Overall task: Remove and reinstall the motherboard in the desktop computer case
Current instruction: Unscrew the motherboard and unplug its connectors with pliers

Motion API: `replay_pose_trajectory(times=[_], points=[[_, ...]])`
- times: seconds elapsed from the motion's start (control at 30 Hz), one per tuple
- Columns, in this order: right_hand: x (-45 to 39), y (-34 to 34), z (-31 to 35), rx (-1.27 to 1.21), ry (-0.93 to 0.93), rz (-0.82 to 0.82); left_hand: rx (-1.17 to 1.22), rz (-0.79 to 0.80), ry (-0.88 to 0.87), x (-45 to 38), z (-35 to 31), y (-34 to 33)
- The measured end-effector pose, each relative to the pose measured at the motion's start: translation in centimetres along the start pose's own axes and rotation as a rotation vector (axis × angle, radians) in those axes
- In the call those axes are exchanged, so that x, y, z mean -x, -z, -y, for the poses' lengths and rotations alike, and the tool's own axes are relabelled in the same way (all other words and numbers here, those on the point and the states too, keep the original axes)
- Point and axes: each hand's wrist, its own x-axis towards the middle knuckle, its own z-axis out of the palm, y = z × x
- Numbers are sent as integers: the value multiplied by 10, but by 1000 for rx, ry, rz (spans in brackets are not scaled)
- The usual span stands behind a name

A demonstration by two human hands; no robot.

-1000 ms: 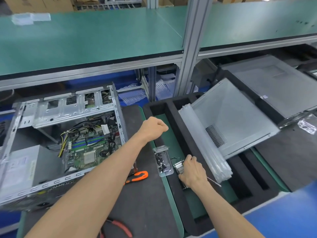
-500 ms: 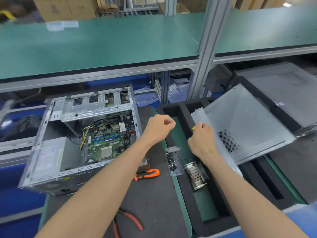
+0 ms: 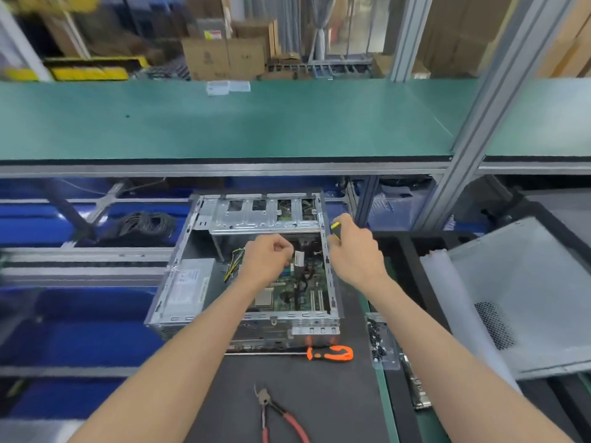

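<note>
Grey sheet metal boxes in the job: the computer case (image 3: 243, 282) lies on its side on the dark mat (image 3: 319, 394), open face up, its long axis running left to right. The motherboard (image 3: 287, 292) sits flat on the case floor in the right half, green face pointing up at me, with the power supply (image 3: 188, 286) in the near left corner beside it. A metal drive cage (image 3: 265, 215) spans the far edge and overhangs the far part of the board, and black and yellow cables (image 3: 235, 263) trail over the board beneath my hands.

My left hand (image 3: 268, 260) hovers over the middle of the case, fingers curled into a loose fist; I cannot tell if anything small is pinched in it. My right hand (image 3: 355, 251) is over the right wall of the case, wrapped round a tool with a yellow and black handle (image 3: 335, 230); its tip is hidden from me.

On the mat just near the case lies a screwdriver with an orange handle (image 3: 331, 353), shaft pointing left along the case wall. Nearer still are red-handled pliers (image 3: 275, 414). To the right, a clear plastic box of dark screws (image 3: 379, 342) sits at the mat's edge, and beyond it a grey side panel (image 3: 527, 292) leans in a black foam tray (image 3: 412, 260). A green shelf (image 3: 256, 123) crosses the scene above the case.
</note>
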Motion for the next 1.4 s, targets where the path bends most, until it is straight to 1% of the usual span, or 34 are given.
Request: replay_pose_trajectory(times=[0.1, 0.2, 0.23, 0.37, 0.5, 0.6, 0.73, 0.83, 0.93, 1.1, 1.23, 1.4], points=[[-8, -17, 8, -239, -161, 123, -54, 11, 89, 2, 24, 12], [-11, -36, 11, -582, -385, 176, -33, 53, 137, 3, 40, 12], [-12, -42, 12, -650, -444, 184, -14, 60, 151, 3, 44, 11], [-16, -66, 12, -798, -550, 235, 46, 67, 165, -6, 47, -2], [-18, -85, 15, -889, -623, 263, 210, 44, 217, -24, 34, -22], [-23, -96, 19, -934, -660, 272, 334, 17, 296, -37, 28, -38], [-29, -108, 20, -988, -702, 268, 567, 8, 444, -52, 22, -53], [-33, -118, 21, -962, -714, 260, 632, 11, 576, -61, 21, -61], [-33, -124, 17, -975, -715, 257, 652, -13, 575, -67, 22, -69], [-30, -132, 8, -1092, -688, 230, 605, -65, 533, -70, 22, -75], [-30, -135, 6, -1183, -666, 226, 647, -87, 546, -71, 21, -76], [-30, -134, 6, -1230, -675, 233, 593, -118, 569, -74, 19, -71]])
